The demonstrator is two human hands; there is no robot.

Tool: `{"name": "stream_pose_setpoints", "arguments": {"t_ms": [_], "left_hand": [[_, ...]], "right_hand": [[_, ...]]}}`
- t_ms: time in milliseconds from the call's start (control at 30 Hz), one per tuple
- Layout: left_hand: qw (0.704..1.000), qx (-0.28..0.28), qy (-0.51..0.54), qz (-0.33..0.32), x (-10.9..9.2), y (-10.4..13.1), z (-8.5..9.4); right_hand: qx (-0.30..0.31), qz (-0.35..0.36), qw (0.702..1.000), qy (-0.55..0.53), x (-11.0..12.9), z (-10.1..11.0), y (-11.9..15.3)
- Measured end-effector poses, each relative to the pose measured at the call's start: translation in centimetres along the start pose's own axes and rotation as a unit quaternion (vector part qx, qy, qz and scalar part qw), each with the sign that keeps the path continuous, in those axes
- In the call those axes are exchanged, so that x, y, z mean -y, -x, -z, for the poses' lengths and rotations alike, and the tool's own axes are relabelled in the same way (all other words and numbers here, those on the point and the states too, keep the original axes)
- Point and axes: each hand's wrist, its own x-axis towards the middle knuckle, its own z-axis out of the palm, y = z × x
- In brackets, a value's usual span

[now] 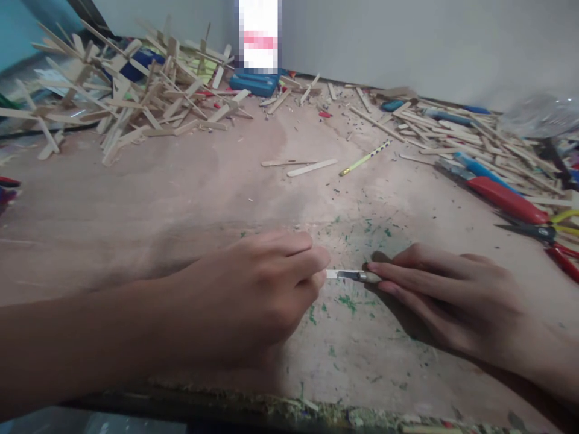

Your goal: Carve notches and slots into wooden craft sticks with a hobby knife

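Observation:
My left hand is closed above the middle of the wooden tabletop, its fingertips pinching a short pale strip that looks like the end of a craft stick. Most of that strip is hidden by the fingers. From the right, my right hand grips a small craft knife by its handle, thumb and fingers pressed together. The knife's metal blade points left and appears to meet the strip's end. Green shavings are scattered on the table beneath and around both hands.
A heap of joined craft sticks covers the back left, beside a blue box. Loose sticks lie back right. Scissors and a red-handled tool rest at right. A yellow pencil lies mid-table.

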Motion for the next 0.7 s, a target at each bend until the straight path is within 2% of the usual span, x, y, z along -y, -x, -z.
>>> {"name": "stream_pose_setpoints", "arguments": {"t_ms": [233, 500, 700], "left_hand": [[1.000, 0.005, -0.004, 0.000, -0.1, 0.2, 0.2], [0.999, -0.034, -0.008, -0.017, 0.0, 0.6, -1.3], [0.999, -0.027, -0.037, -0.020, -0.2, 0.8, -1.4]], "right_hand": [[-0.002, 0.005, 1.000, 0.019, 0.1, -0.1, 0.1], [-0.004, 0.016, 0.999, 0.042, 0.3, -0.4, 0.1], [-0.014, 0.025, 0.998, 0.055, 0.1, -0.5, -0.2]]}}
